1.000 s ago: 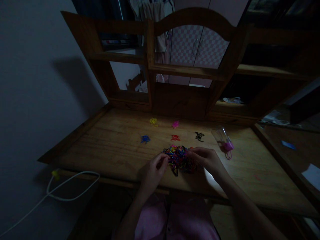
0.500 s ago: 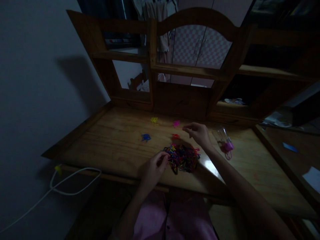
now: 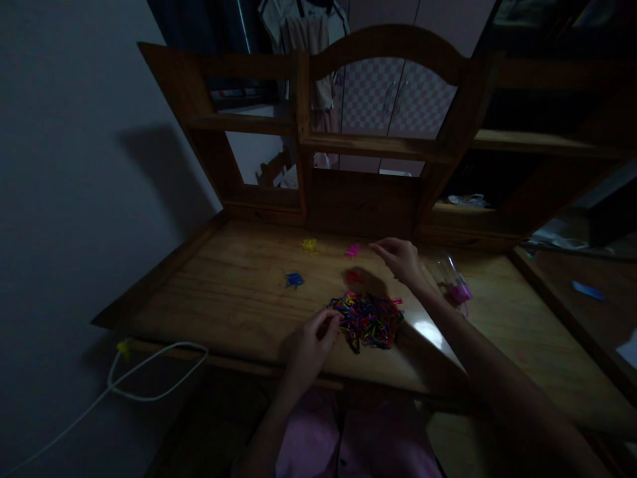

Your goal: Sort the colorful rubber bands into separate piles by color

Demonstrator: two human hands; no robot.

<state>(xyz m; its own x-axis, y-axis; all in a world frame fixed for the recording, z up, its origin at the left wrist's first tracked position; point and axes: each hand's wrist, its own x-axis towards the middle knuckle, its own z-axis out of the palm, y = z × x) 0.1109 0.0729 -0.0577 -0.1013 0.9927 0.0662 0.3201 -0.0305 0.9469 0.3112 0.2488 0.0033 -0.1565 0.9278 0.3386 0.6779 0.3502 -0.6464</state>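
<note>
A mixed heap of thin, small coloured pieces (image 3: 372, 323), perhaps bands or clips, lies near the front of the wooden desk. At its left edge my left hand (image 3: 312, 337) is closed in a pinch; anything between the fingertips is too small to make out. My right hand (image 3: 402, 259) hovers behind the heap, thumb and fingers pinched, just right of a small pink pile (image 3: 353, 250). Whatever it holds cannot be seen. Nearby are a red pile (image 3: 353, 276) under the hand's shadow, a blue pile (image 3: 294, 279) and a yellow pile (image 3: 309, 245).
A clear container with a purple part (image 3: 458, 293) lies right of my right forearm. Wooden shelving (image 3: 363, 199) rises along the desk's back. A white cable (image 3: 149, 398) loops at the front left edge. A blue object (image 3: 588, 290) rests on the surface at far right.
My right hand has shifted slightly to the right and up, and its shadow now covers the red pile. My left hand stays at the heap's edge. The view has tilted a little.
</note>
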